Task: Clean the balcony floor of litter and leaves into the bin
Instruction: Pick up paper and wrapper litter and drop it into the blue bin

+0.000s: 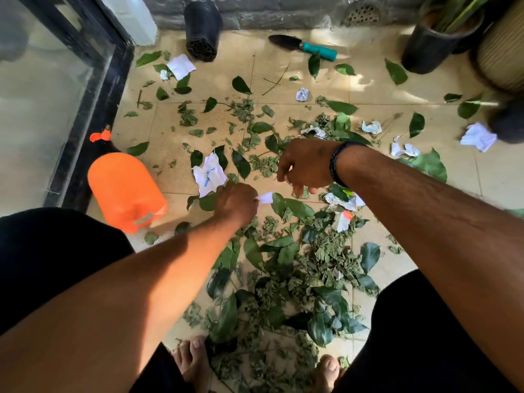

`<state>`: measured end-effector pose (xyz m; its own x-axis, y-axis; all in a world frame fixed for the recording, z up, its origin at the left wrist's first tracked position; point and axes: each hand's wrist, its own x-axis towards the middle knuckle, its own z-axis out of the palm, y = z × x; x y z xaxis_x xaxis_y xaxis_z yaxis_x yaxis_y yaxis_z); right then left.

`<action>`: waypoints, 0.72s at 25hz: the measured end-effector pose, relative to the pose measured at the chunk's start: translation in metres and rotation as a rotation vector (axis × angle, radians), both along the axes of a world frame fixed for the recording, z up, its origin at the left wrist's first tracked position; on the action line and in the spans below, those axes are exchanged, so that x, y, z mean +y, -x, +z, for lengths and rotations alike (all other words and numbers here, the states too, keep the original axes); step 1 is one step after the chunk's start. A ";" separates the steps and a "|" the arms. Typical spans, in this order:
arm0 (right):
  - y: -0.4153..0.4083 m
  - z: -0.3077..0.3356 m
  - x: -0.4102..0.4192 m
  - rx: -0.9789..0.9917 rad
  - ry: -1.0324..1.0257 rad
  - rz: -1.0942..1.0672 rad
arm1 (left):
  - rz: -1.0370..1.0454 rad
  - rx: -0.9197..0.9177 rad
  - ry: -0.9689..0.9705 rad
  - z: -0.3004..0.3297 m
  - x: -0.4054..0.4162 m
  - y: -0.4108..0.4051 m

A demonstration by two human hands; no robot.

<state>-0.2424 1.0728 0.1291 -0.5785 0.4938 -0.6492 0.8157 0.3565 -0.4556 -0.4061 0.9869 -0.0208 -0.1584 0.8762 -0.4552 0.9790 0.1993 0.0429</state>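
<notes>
My bare toes (195, 355) edge the leaf pile (297, 282) | left hand (236, 202) pinches a paper scrap (266, 197), gathering litter | right hand (307, 165) hovers mid-floor, fingers loosely curled, holding nothing I can see

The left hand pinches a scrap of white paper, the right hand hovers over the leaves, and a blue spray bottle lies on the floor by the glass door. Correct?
Not quite: the spray bottle is orange, not blue, as the head view shows. The rest stands: the left hand pinches the white paper scrap and the right hand hovers over the leaves.

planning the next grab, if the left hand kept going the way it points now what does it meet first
Probably the white paper with blue print, just beyond the left hand, which already pinches a small paper scrap; depth is unclear.
</notes>
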 end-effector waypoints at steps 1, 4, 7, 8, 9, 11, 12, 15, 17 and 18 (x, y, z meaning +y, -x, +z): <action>0.001 0.001 0.001 0.007 -0.025 -0.005 | 0.001 -0.113 0.044 0.018 0.013 0.004; 0.001 0.003 0.000 -0.002 -0.123 0.054 | -0.052 -0.422 0.184 0.090 0.039 0.006; 0.006 0.005 -0.002 0.131 -0.157 0.038 | 0.061 -0.788 0.106 0.136 0.037 0.005; 0.007 0.005 -0.001 0.171 -0.186 -0.005 | 0.136 -0.941 0.050 0.142 0.034 0.004; 0.007 0.006 0.001 0.184 -0.226 -0.054 | 0.227 -1.055 0.009 0.142 0.031 0.005; 0.006 0.008 0.003 0.128 -0.286 -0.104 | 0.412 -1.094 -0.036 0.124 0.024 0.011; 0.007 0.008 0.001 0.088 -0.294 -0.097 | 0.464 -1.007 -0.026 0.106 0.019 0.017; 0.011 0.007 -0.005 0.016 -0.267 -0.033 | 0.294 -0.460 0.128 0.049 0.004 0.051; 0.009 0.010 -0.008 0.026 -0.227 -0.042 | 0.370 -0.197 0.144 0.028 -0.005 0.066; 0.006 0.011 -0.008 0.030 -0.214 -0.059 | 0.507 -0.175 0.084 0.022 -0.009 0.067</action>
